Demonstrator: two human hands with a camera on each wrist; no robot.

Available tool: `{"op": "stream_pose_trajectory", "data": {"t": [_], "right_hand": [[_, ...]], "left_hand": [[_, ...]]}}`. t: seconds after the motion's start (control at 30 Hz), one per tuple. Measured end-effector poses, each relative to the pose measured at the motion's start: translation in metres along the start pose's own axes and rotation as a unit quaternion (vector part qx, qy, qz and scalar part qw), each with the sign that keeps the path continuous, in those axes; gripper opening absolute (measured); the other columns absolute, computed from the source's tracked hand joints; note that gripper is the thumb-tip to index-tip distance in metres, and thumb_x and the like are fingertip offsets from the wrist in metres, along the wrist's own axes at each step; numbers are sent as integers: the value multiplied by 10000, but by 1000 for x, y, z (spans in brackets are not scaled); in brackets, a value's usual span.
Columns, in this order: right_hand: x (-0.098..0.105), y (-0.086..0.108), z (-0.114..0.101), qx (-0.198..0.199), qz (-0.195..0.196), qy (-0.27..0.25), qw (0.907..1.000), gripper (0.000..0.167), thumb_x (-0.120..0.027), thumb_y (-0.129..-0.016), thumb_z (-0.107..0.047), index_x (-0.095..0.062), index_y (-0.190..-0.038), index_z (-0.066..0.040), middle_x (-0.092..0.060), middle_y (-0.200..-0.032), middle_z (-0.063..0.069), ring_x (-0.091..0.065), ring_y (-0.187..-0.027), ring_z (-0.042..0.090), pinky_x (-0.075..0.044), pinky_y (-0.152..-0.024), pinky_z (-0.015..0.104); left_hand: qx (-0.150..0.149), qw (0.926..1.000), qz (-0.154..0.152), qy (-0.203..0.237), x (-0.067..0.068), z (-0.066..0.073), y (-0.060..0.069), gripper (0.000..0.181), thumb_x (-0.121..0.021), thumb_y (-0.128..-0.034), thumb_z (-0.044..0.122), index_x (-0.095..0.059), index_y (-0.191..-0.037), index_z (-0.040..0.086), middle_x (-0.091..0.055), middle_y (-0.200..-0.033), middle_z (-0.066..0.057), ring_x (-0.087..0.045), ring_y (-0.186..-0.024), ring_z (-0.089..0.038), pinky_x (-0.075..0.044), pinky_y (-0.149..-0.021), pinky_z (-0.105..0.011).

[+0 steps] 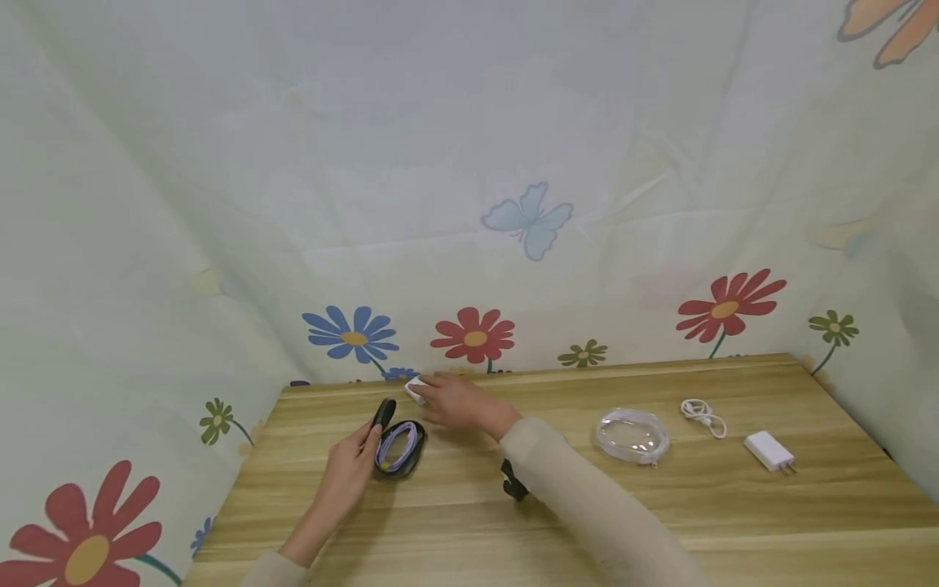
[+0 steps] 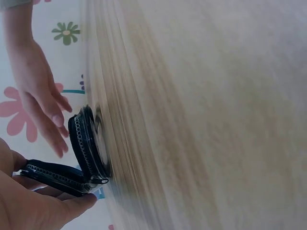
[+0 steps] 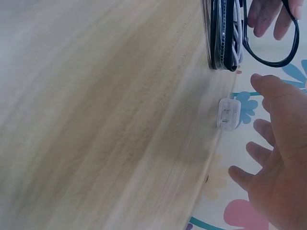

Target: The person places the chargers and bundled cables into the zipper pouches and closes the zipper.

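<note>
Wood-grain desk [image 1: 440, 526] against flowered backdrop [image 1: 411, 163]. Black zip case [image 1: 421, 454], lavender cable [image 1: 385, 455] inside, on desk's left side; left hand [image 1: 348, 471] grips its raised lid [image 1: 386, 410]. Right hand [image 1: 460, 403], fingers extended, released, just beside white charger [image 1: 415, 390]. Farther right: clear case [image 1: 629, 455], white cord [image 1: 700, 414], white plug [image 1: 769, 450].

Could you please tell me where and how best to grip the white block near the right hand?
I'd pinch the block by two opposite sides, coming from above and the right: it looks small and boxy, and the case lies to its near left.
</note>
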State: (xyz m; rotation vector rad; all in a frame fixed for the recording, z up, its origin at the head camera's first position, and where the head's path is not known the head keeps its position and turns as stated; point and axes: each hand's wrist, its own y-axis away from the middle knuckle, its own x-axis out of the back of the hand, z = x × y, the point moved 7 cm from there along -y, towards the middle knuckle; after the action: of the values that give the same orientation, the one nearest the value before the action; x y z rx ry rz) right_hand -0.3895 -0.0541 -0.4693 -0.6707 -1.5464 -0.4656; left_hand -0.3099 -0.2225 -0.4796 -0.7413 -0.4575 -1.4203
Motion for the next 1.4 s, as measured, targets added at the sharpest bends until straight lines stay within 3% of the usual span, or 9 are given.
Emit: {"op": "stream_pose_trajectory", "data": {"t": [0.13, 0.37, 0.5, 0.63, 0.8, 0.93, 1.13, 1.23, 1.4], "right_hand": [[-6, -8, 4, -87, -203, 247, 9995, 590, -537, -1064, -340, -361, -1592, -144, -389, -1608, 109, -370, -1476, 294, -286, -1214, 411], [-9, -19, 9, -371, -374, -182, 9984, 597, -543, -1059, -347, -356, -1596, -168, -349, -1632, 84, -322, -1499, 299, -282, -1216, 411], [-13, -24, 11, -492, -452, -248, 9975, 607, -553, -1051, -371, -348, -1602, -222, -317, -1650, 51, -282, -1519, 277, -284, -1215, 406], [-21, -29, 12, -623, -630, -164, 9959, 612, -511, -1055, -429, -300, -1615, -299, -252, -1677, 0, -221, -1543, 251, -269, -1221, 420], [-30, -31, 14, -624, -788, 28, 9949, 603, -451, -1066, -464, -274, -1621, -307, -218, -1687, -33, -198, -1550, 237, -251, -1228, 407], [-32, -31, 14, -454, -607, -66, 9971, 585, -468, -1074, -407, -321, -1611, -227, -252, -1677, 16, -233, -1538, 265, -255, -1226, 401], [-19, -29, 13, -98, -31, -214, 9997, 470, -543, -1062, -226, -496, -1513, -102, -438, -1574, 118, -431, -1440, 272, -357, -1172, 353], [-12, -25, 12, 56, 331, -290, 9990, 388, -619, -1019, -129, -620, -1402, -73, -583, -1443, 117, -577, -1306, 231, -454, -1090, 320], [-7, -19, 9, 319, 839, -460, 9949, 247, -669, -969, -49, -746, -1204, -63, -719, -1122, 39, -647, -950, 106, -529, -888, 211]], "left_hand": [[-2, 10000, -22, 7, 0, -1, -1, 520, -418, -1100, 405, -551, -1455, 48, -632, -1333, -219, -604, -1233, -333, -525, -912, -467], [22, 10000, -83, 31, 0, -1, -1, 513, -421, -1101, 394, -543, -1462, 50, -629, -1338, -221, -626, -1122, -264, -510, -815, -386], [80, 9999, -84, 27, 0, -1, 0, 508, -429, -1100, 390, -547, -1460, 52, -673, -1264, -197, -609, -921, -236, -479, -723, -331], [217, 9996, -130, 85, 0, -2, 0, 507, -434, -1098, 391, -543, -1466, 60, -687, -1047, -157, -507, -705, -193, -421, -593, -299], [158, 9998, -95, 33, -1, -1, -1, 482, -445, -1098, 366, -563, -1447, 55, -707, -1078, -176, -558, -778, -203, -455, -654, -315], [50, 10000, -65, -14, -2, 1, -1, 475, -446, -1100, 353, -567, -1439, 44, -662, -1305, -182, -617, -988, -253, -491, -809, -392], [-59, 10000, -55, 17, -3, 5, -5, 470, -450, -1099, 351, -567, -1440, 49, -692, -1239, -181, -597, -889, -229, -477, -745, -361], [-60, 10000, -48, 49, -3, 5, -7, 466, -457, -1097, 347, -576, -1432, 46, -711, -1120, -159, -583, -840, -209, -469, -693, -337], [-39, 10000, -23, -21, -4, 4, -7, 460, -462, -1097, 332, -586, -1413, 21, -707, -1184, -167, -625, -966, -227, -511, -769, -385]]}}
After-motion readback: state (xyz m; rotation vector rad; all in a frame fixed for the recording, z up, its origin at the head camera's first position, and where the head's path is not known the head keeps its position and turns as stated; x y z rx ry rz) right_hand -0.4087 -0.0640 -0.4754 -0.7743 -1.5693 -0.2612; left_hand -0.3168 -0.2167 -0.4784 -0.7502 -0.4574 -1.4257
